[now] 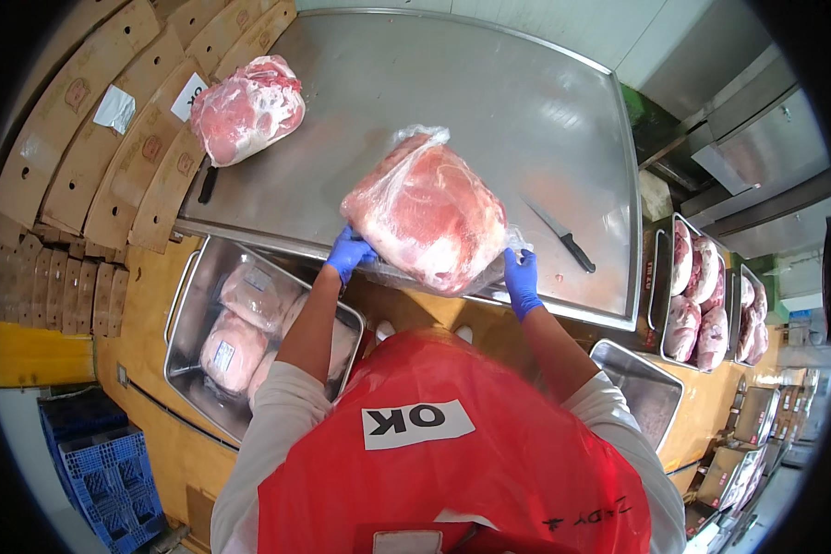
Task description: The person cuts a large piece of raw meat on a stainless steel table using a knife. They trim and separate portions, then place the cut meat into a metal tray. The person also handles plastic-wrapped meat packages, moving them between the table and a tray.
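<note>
A large piece of raw meat [425, 217] lies at the near edge of the steel table [379, 74], with clear plastic wrap [422, 137] around it and bunched at its far end. My left hand [349, 254], in a blue glove, is closed on the loose plastic at the meat's near left corner. On the other side, my blue-gloved right hand [522, 282] pinches the plastic beside the meat's right corner. A black-handled knife [563, 238] rests on the table to the right. At the far left sits another piece of meat [249, 111], seemingly unwrapped.
A second knife's black handle [208, 185] shows near the left table edge. Stacked cardboard boxes [92, 120] stand at left. Below is a steel tub [186, 355] with several wrapped pieces. To the right are another steel tub [669, 392] and trays of meat [697, 305]. Blue pallets [111, 485] stand lower left.
</note>
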{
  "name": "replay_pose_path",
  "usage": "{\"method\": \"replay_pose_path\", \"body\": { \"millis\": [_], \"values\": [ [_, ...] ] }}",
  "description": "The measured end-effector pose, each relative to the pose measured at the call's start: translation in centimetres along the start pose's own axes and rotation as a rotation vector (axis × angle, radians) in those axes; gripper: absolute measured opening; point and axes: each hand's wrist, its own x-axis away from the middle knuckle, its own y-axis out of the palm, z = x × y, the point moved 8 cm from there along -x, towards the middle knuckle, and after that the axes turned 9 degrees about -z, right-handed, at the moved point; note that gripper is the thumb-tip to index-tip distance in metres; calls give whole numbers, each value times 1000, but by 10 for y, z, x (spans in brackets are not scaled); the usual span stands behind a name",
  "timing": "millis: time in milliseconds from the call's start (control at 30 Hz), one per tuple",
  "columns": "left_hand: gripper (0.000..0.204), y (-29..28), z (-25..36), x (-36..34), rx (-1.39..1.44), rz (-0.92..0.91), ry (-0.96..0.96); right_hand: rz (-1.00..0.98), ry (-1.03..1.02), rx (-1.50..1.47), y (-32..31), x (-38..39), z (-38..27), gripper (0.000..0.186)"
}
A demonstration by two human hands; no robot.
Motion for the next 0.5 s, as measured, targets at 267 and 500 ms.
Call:
{"method": "replay_pose_path", "body": {
  "millis": [267,500],
  "values": [
    [22,10,-14,33,-273,2,-194,-481,209,-472,62,-34,-8,51],
    [30,49,-60,86,-248,-139,5,-846,255,-1355,102,18,-59,53]
  ]
}}
